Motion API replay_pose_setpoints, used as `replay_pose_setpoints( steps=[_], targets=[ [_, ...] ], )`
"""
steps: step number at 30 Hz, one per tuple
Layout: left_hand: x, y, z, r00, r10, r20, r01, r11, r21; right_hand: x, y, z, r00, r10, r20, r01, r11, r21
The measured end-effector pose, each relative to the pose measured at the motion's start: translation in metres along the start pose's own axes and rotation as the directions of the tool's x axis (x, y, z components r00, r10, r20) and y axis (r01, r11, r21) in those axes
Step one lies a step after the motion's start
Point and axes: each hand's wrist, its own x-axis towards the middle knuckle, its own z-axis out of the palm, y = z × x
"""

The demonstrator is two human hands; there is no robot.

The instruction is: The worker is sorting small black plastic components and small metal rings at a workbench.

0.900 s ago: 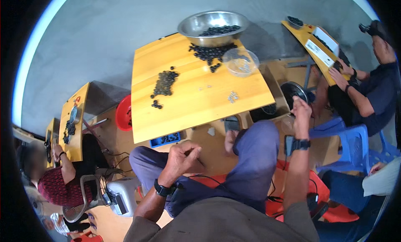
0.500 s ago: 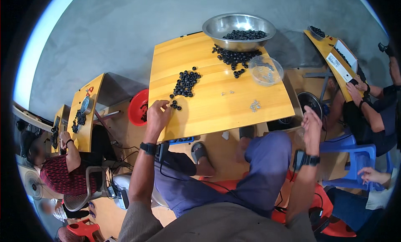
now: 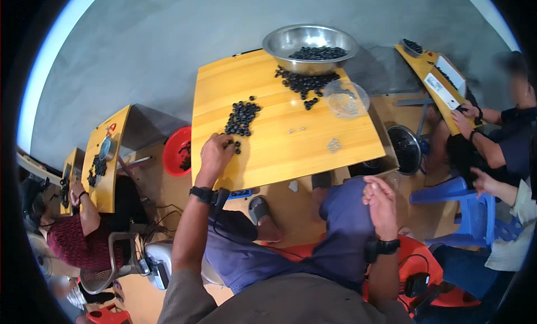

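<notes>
My left hand (image 3: 217,155) is at the left side of the yellow table, thumb and fingers closing on a small black round part (image 3: 230,143). One more such part sits right beside the fingertips. Just beyond lies a loose pile of black round parts (image 3: 241,118), some showing a hole. My right hand (image 3: 381,204) hangs above my right knee, off the table, with its fingers curled together; whatever they hold, if anything, is too small to make out. Small silvery pieces (image 3: 333,145) form a little heap at the table's right front, and a few others (image 3: 297,129) lie mid-table.
A wide steel bowl (image 3: 274,50) of black parts stands at the table's far edge, above a spilled heap (image 3: 305,83). Beside it is a clear plastic tub (image 3: 358,97). A red basin (image 3: 170,156) is on the floor at left. Other people work at side tables; a blue chair (image 3: 475,209) is at right.
My right hand has come down and left, from beside the table's right corner to above my knee. The left hand has closed in on the nearest black parts. The view has shifted slightly.
</notes>
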Motion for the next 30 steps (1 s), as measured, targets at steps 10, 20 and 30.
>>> replay_pose_setpoints(
  steps=[10, 20, 30],
  targets=[
    [-0.077, 0.028, -0.063, 0.982, 0.110, -0.156, -0.147, 0.958, -0.247, 0.003, 0.072, 0.104, 0.862, 0.311, 0.401, -0.276, 0.950, -0.145],
    [-0.139, 0.099, -0.076, 0.932, 0.356, 0.066, -0.353, 0.934, -0.051, -0.009, 0.129, 0.187, 0.683, 0.449, 0.576, -0.491, 0.866, -0.093],
    [-0.101, 0.124, -0.060, 0.919, 0.368, 0.140, -0.261, 0.836, -0.483, 0.025, 0.098, 0.149, 0.626, 0.402, 0.669, -0.557, 0.830, 0.022]
  ],
)
